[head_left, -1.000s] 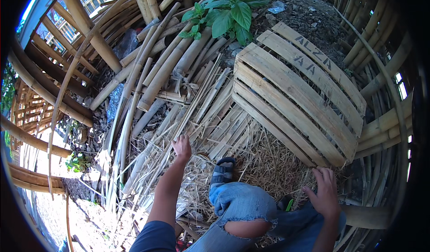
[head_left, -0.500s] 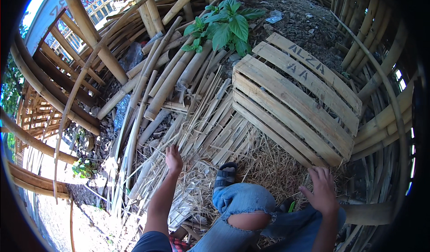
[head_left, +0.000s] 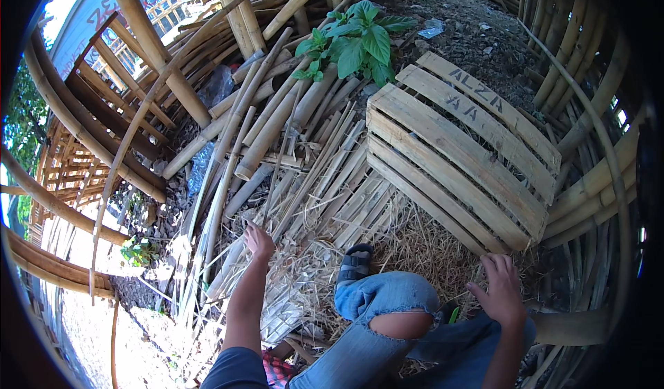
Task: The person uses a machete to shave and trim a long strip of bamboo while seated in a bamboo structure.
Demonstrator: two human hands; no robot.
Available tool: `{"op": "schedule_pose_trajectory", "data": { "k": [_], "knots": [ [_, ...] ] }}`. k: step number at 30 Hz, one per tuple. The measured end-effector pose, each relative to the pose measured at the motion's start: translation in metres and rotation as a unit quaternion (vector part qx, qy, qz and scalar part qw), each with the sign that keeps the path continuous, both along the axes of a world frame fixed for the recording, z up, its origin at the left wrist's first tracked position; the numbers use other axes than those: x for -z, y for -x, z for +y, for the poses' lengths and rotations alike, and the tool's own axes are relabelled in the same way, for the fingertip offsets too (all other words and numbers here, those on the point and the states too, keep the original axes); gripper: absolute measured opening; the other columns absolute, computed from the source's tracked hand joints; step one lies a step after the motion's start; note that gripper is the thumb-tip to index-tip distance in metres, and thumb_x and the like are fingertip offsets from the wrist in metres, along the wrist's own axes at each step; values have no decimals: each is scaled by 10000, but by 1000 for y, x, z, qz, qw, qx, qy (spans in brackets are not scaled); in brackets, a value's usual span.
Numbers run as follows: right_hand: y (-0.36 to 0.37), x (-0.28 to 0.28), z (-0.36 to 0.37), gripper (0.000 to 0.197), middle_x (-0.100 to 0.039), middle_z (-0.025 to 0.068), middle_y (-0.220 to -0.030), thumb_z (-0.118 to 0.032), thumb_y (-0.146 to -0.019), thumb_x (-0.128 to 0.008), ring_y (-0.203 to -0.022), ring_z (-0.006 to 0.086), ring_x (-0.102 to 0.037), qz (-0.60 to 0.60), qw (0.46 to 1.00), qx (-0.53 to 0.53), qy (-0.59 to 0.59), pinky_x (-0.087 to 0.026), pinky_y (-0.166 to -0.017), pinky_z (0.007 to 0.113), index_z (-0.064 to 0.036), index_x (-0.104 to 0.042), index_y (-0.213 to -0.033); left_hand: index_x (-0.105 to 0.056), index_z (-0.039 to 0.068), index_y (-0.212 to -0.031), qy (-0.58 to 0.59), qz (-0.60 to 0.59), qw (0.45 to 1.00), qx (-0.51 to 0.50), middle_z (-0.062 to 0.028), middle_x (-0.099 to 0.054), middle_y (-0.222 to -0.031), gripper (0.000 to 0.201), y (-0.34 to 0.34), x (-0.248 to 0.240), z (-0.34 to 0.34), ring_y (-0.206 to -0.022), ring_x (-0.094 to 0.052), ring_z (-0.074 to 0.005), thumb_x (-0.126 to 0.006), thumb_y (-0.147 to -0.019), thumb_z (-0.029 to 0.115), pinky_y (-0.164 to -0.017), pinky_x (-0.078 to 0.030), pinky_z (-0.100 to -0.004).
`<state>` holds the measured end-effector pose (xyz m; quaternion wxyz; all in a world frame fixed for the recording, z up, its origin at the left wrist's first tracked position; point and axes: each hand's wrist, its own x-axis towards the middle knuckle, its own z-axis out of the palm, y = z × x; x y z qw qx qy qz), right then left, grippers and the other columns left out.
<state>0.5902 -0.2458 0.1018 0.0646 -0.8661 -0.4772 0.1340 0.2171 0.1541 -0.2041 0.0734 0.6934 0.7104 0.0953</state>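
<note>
My left hand (head_left: 259, 244) is over the heap of split bamboo strips (head_left: 325, 181), its fingers curled together. From beside its fingertips a thin bamboo stick (head_left: 282, 155) slants up and away across the heap; the exact grip is hard to make out. My right hand (head_left: 501, 293) is held with its fingers apart and nothing in it, above my right leg. Its fingertips are close to the near corner of a slatted wooden crate (head_left: 456, 161); I cannot tell whether they touch it. Dry straw (head_left: 422, 244) covers the ground between the crate and my sandalled foot (head_left: 355, 263).
Thick bamboo poles (head_left: 270, 136) lie beyond the strips, beside a leafy green plant (head_left: 360, 43). Bamboo fencing (head_left: 135, 36) closes in the left side, with more bamboo poles (head_left: 588, 202) on the right. Crumpled clear plastic (head_left: 202, 161) lies among the poles.
My left hand has moved slightly left, and the thin stick now shows rising from it. My right hand stays near the crate's corner. The whole view has shifted a little.
</note>
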Motion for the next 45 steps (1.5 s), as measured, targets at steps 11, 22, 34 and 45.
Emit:
{"op": "schedule_pose_trajectory", "data": {
  "k": [11,22,34,45],
  "knots": [
    [1,-3,1,603,-462,181,-1266,-293,-781,-696,-1216,337,-384,-5,1000,-10,13,-305,-1027,445,18,-480,-1251,-647,67,-971,66,-134,935,322,-158,-633,-989,180,-66,25,-69,-985,-574,-366,-587,-825,153,-836,-481,-454],
    [-1,-4,3,612,-460,178,-1268,-312,-789,-691,-1225,338,-380,5,1000,1,24,-298,-1040,448,24,-477,-1254,-482,-4,-1137,93,1,964,250,-182,-549,-1132,361,-87,44,-108,-1104,-500,-344,-521,-803,127,-919,-374,-482],
    [-1,-4,0,616,-459,173,-1270,-328,-796,-684,-1226,331,-380,14,999,7,39,-300,-1033,448,15,-475,-1263,-449,1,-1191,86,21,977,194,-168,-553,-1114,451,-85,53,-104,-1096,-501,-329,-558,-765,99,-920,-364,-477],
    [-1,-2,0,596,-457,174,-1270,-298,-786,-701,-1223,342,-381,7,1000,7,27,-305,-1037,448,10,-480,-1246,-473,32,-1245,85,32,975,202,-136,-494,-1247,529,-83,40,-134,-1233,-381,-304,-595,-783,258,-989,-273,-533]
  ]
}}
